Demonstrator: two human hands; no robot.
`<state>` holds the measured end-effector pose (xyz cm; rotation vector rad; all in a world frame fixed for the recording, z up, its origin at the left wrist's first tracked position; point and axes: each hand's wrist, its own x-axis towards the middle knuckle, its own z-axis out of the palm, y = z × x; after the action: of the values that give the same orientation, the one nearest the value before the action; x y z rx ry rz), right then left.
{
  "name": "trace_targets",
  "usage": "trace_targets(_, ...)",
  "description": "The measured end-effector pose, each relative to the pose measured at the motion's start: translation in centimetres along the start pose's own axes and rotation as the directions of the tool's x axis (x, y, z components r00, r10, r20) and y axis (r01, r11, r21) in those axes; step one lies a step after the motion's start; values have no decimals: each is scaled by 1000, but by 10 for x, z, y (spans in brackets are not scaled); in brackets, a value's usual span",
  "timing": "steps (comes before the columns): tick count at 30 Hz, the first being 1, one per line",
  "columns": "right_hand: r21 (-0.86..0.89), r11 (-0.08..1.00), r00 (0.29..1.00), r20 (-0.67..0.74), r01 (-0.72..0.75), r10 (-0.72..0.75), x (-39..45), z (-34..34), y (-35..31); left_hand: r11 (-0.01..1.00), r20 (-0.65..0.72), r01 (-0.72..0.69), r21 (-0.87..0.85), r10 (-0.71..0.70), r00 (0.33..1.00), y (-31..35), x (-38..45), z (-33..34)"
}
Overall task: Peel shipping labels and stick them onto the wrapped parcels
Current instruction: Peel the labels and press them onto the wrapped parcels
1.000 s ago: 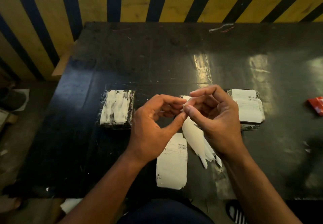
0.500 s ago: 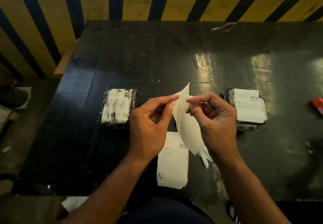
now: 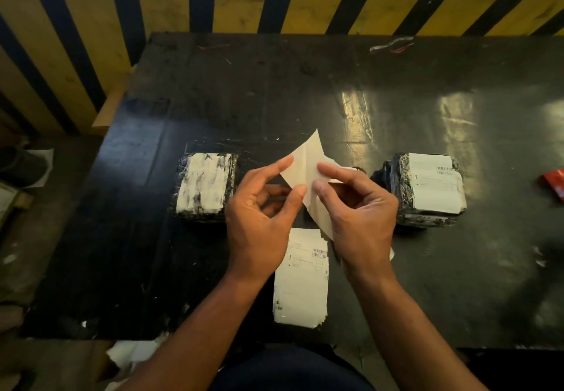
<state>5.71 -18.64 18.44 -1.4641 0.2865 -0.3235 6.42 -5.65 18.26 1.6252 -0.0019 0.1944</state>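
Your left hand (image 3: pixel 259 222) and right hand (image 3: pixel 358 210) are pinched together on one label sheet (image 3: pixel 306 167), held above the black table (image 3: pixel 305 91). A second ago the fingertips were bunched at its corner; now a flap stands up toward 12 o'clock, so the peel has likely started. The label stack (image 3: pixel 300 280) lies at 6 o'clock. The unlabelled parcel (image 3: pixel 206 187) sits at 9 o'clock, the labelled parcel (image 3: pixel 430 187) at 3 o'clock.
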Motion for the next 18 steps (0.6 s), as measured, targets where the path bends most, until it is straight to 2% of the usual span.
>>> trace_targets(9, -90, 996, 992, -126, 2, -13, 3, -18, 25, 997, -45, 68, 44, -66, 997, -19, 15, -20)
trace_targets(18, -226, 974, 968, -236, 29, -84, 19, -61, 60, 973, -113, 160, 166, -143, 983, -54, 29, -56)
